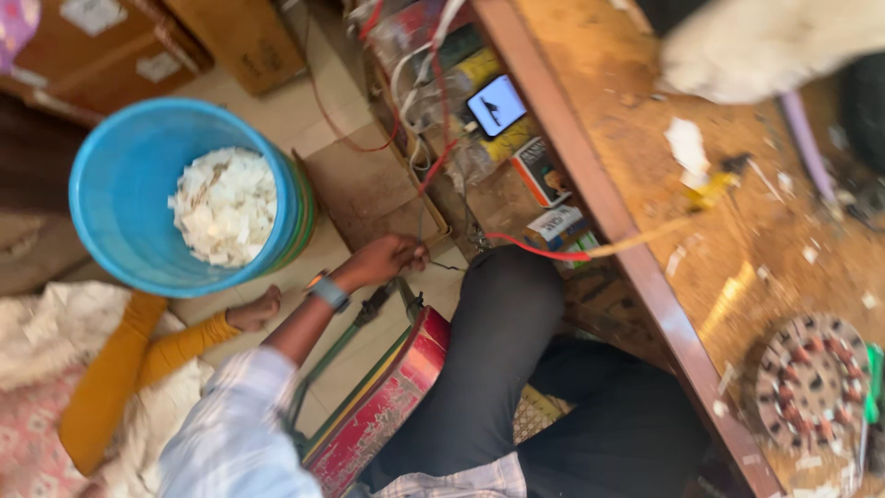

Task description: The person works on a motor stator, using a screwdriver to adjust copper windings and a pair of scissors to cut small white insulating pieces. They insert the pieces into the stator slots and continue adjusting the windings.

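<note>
My left hand (389, 258) reaches down to the floor beside the wooden table (599, 175). Its fingers are curled around a thin dark wire (441, 266) below a tangle of red and white wires (433, 111). The arm wears a pale striped sleeve and a grey wristwatch (329, 293). Just under the hand lies a long-handled cutter with green handles (355, 323). My knee in dark trousers (502, 323) is right of the hand. My right hand is out of view.
A blue bucket (120, 194) of white flakes stands on the floor at the left. Another person's limb in yellow cloth (138, 355) lies below it. On the floor are a lit phone (496, 104) and small boxes (539, 171). A round copper-wound stator (811, 378) sits on the table.
</note>
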Tool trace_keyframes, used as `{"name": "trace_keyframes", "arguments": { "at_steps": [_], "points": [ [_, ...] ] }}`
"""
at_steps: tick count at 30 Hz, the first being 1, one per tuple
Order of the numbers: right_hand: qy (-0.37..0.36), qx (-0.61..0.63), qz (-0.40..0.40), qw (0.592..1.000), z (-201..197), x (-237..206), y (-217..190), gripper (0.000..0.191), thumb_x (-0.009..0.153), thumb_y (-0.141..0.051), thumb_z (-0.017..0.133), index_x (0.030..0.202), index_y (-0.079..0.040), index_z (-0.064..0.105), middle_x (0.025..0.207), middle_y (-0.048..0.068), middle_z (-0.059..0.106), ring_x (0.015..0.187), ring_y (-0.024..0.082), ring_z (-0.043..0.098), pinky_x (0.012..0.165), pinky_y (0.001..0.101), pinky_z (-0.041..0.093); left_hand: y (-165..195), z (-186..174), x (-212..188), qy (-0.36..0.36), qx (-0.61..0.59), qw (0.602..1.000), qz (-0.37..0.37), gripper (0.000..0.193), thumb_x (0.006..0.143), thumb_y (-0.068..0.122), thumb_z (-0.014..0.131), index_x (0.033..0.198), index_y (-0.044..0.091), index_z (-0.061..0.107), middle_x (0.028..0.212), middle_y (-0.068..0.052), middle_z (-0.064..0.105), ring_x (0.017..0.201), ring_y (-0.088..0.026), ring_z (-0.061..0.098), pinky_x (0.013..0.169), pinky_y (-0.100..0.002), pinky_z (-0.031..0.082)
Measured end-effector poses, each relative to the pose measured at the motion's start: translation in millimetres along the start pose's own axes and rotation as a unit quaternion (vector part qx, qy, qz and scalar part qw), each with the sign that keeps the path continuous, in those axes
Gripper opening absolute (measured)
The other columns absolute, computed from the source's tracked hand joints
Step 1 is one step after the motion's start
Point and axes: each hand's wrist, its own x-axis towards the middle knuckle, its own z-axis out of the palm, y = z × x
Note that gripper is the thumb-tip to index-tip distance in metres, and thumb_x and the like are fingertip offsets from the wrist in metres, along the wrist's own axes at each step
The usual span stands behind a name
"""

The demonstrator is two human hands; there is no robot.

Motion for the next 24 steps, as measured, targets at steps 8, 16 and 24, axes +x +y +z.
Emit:
{"name": "trace_keyframes", "arguments": {
  "at_steps": [8, 16, 24],
  "points": [
    [-0.001, 0.081, -0.126, 0.989, 9, 18, -10, 0.016, 0.082, -0.001, 0.079, 0.097, -0.005, 0.074, 0.084, 0.004, 0.079, 0.075, 0.011, 0.079, 0.066, 0.0212, 0.063, 90, 37, -27, -0.043, 0.108, 0.985, 0.130, 0.031, 0.112, 0.028, 0.045, 0.101, 0.004, 0.062, 0.091, -0.006, 0.061, 0.087, -0.019, 0.061, 0.084, -0.039, 0.051],
    [-0.002, 0.076, -0.037, 0.996, -21, -43, 23, 0.014, 0.081, -0.002, 0.077, 0.094, -0.006, 0.078, 0.079, 0.003, 0.081, 0.076, 0.012, 0.078, 0.066, 0.0226, 0.065, 102, 65, -4, 0.107, -0.172, 0.974, 0.100, 0.028, 0.109, 0.032, 0.048, 0.102, 0.006, 0.056, 0.095, -0.002, 0.058, 0.088, -0.014, 0.062, 0.079, -0.033, 0.055],
    [0.068, 0.064, 0.004, 0.996, -39, -122, 60, 0.015, 0.081, 0.000, 0.074, 0.093, -0.007, 0.079, 0.075, 0.003, 0.081, 0.073, 0.013, 0.077, 0.065, 0.0237, 0.065, 107, 95, 1, 0.089, -0.159, 0.978, 0.102, 0.026, 0.108, 0.030, 0.047, 0.103, 0.006, 0.057, 0.096, -0.004, 0.059, 0.088, -0.017, 0.064, 0.074, -0.037, 0.060]
  ]
}}
